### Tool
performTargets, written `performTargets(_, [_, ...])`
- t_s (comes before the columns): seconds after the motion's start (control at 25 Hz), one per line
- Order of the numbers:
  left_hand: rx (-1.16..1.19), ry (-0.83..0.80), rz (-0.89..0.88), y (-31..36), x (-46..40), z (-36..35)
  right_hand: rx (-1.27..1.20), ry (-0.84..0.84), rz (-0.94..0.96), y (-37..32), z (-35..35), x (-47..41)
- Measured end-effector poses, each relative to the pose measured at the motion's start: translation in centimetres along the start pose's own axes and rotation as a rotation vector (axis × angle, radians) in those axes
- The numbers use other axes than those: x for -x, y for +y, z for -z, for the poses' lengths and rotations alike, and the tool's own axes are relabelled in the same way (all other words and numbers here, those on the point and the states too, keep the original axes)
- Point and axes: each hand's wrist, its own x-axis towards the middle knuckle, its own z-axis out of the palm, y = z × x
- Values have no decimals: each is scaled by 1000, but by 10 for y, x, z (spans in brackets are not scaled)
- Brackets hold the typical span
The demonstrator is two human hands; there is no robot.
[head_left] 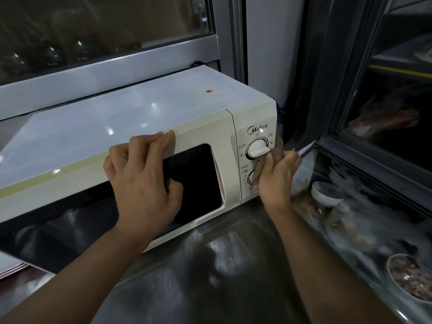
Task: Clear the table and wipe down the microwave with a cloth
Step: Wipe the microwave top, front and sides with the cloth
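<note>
1. A cream-white boxy countertop microwave (131, 127) sat on a dark, shiny metal counter (210, 265), its long axis running left to right, its door with a black window facing the viewer.

2. The person's left hand (142, 181) braced the door: fingers curled over the door's top edge, thumb lying on the dark glass, holding nothing loose.

3. The right hand (278, 176) pinched a bunched grey-brown cloth (275, 150) between curled fingers and thumb, pressing it to the control panel at the microwave's right end.

4. The cloth lay just right of and below the white upper round dial (257, 148), touching its lower right edge; it and the hand covered most of the lower dial (250, 177).

5. The panel was directly under the right hand, so that hand was far nearer the work; unwiped panel appeared to lie up and to the left of the grip, towards the brand name.

6. The name "Midea" (257, 129) was printed above the upper dial. Small labels ringed both dials but were too small to read. A small orange sticker (209, 91) sat on the microwave's top, unreadable.

7. To the right, blurred, a white bowl (325, 192) and a dish of reddish food (411, 279) remained, so clearing seemed unfinished.
</note>
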Motion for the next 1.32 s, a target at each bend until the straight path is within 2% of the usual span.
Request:
performTargets(0.12, [-2, 6, 0, 0, 1, -1, 15, 133, 98, -7, -17, 24])
performTargets(0.28, [0, 6, 7, 0, 1, -1, 73, 72, 225, -9, -21, 53])
performTargets(0.44, [1, 17, 20, 1, -1, -2, 64, 47, 309, -5, -1, 32])
performTargets(0.48, [-2, 17, 22, 1, -1, -2, 62, 46, 290, -4, 4, 22])
performTargets(0.6, [-10, 15, 18, 0, 0, -3, 47, 95, 63, -4, 18, -5])
performTargets(0.68, [-14, 19, 16, 0, 0, -4, 70, 138, 35, -7, 19, -6])
performTargets(0.8, [-4, 21, 14, 0, 0, -4, 76, 125, 128, -15, 5, 17])
performTargets(1.0, [7, 11, 22, 2, 0, -1, 149, 10, 371, -13, 2, 36])
performTargets(1.08, [8, 1, 26, 2, -1, 0, 144, -25, 305, -1, 9, 20])
performTargets(1.24, [0, -9, 24, 1, 0, 0, -135, -113, -145, 12, 23, -13])
performTargets(1.32, [6, -3, 22, 1, 0, -1, -248, -189, -249, 11, 31, -18])
